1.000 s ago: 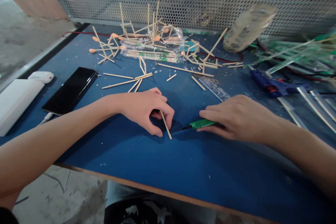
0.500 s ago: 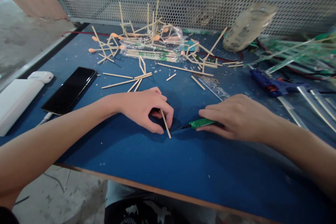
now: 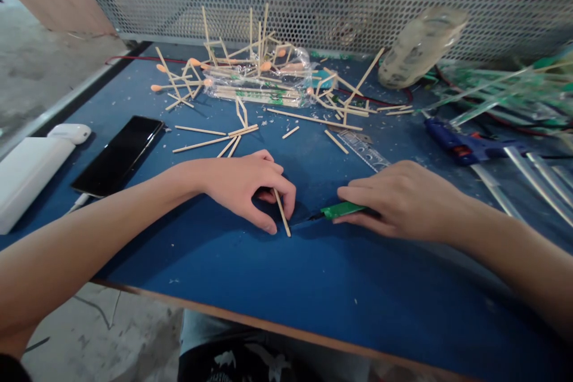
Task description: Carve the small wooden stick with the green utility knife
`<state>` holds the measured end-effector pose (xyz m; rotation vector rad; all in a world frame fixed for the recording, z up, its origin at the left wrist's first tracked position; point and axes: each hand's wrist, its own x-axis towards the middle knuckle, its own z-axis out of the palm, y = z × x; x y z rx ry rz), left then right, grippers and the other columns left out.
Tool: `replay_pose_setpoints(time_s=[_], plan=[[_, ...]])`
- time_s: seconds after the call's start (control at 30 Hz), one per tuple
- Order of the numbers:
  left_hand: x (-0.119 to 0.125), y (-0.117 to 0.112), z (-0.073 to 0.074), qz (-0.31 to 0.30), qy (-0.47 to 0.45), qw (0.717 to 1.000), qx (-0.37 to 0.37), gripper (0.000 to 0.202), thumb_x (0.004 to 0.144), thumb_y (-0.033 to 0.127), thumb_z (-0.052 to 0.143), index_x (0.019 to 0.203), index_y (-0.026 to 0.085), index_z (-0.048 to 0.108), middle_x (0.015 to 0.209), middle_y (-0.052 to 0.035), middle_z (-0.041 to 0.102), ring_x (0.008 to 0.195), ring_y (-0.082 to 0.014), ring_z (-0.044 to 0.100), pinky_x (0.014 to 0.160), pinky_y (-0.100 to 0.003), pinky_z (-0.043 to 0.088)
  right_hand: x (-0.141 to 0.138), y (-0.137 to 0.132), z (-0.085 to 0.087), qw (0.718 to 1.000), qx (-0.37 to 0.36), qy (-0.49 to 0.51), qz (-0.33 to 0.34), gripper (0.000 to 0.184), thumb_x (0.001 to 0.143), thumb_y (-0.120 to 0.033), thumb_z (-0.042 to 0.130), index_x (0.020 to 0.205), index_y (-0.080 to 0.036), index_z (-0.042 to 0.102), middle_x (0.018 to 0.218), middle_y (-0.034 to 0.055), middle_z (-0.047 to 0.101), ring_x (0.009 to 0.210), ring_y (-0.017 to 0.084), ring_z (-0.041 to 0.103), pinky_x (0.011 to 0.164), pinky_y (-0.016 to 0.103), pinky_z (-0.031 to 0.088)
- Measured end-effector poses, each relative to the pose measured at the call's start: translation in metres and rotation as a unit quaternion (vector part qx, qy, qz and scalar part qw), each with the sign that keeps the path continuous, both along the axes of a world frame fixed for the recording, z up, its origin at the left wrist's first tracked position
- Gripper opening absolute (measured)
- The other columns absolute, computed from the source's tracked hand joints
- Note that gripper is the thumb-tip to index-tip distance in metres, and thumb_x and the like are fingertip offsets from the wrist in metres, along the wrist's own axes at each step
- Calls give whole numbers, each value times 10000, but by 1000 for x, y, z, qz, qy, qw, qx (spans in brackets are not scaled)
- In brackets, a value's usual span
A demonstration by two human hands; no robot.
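Note:
My left hand (image 3: pixel 253 191) rests on the blue tabletop (image 3: pixel 286 286), its fingers curled round a thin wooden stick (image 3: pixel 282 212). The stick's lower end points toward me, and its upper end is hidden under the fingers. In my right hand (image 3: pixel 398 200) is a utility knife (image 3: pixel 342 210) with a green handle. Its thin blade reaches left to the stick near that lower end; whether it touches is too fine to tell. Beyond my hands lie several loose sticks (image 3: pixel 201 142) and a short cut piece (image 3: pixel 290 132).
Stick structures with orange tips (image 3: pixel 179 77) and a plastic packet of sticks (image 3: pixel 264 94) lie at the back. A clear ruler (image 3: pixel 364 151), blue glue gun (image 3: pixel 465 143) and glue sticks (image 3: pixel 539 182) are on the right. A tilted jar (image 3: pixel 421 48) leans by the mesh panel. A phone (image 3: pixel 119 155) lies left.
My left thumb has shifted slightly left, away from the stick. The knife and my right hand stay almost in place, and the whole view has moved very slightly.

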<state>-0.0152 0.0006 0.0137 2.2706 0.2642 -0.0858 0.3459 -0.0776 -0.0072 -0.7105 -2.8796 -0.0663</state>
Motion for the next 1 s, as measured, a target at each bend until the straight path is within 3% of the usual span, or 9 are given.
replay_pose_setpoints(time_s=[0.27, 0.43, 0.67, 1.0], plan=[[0, -1, 5, -7, 8, 1000, 16, 140, 1125, 457, 876, 1137, 327, 926, 846, 39, 760, 912, -218, 712, 1122, -421, 367, -1, 0, 0, 1000, 0, 4, -1, 511, 1394, -573, 474, 1105, -280, 776, 734, -16, 762, 572, 189, 650, 601, 369, 301], [1, -1, 6, -6, 16, 1000, 6, 289, 1003, 550, 995, 1167, 323, 922, 864, 48, 756, 927, -234, 724, 1151, -424, 376, -2, 1, 1, 1000, 19, 8, 5, 577, 1414, -589, 403, 1112, -271, 779, 737, -14, 776, 564, 188, 670, 594, 367, 314], [1, 0, 4, -2, 12, 1000, 0, 202, 1104, 532, 931, 1124, 332, 946, 856, 49, 749, 911, -206, 714, 1135, -408, 357, -3, 2, 1, 1000, 20, 17, 7, 575, 1411, -596, 426, 1093, -266, 773, 740, -13, 789, 553, 178, 652, 599, 357, 290], [2, -1, 4, 6, 4, 1000, -2, 239, 1038, 559, 1009, 1108, 338, 948, 837, 57, 748, 901, -210, 716, 1138, -408, 366, -1, 1, 0, 1000, -11, 8, -9, 503, 1380, -591, 504, 1106, -286, 798, 755, -7, 792, 590, 191, 649, 618, 365, 279]])
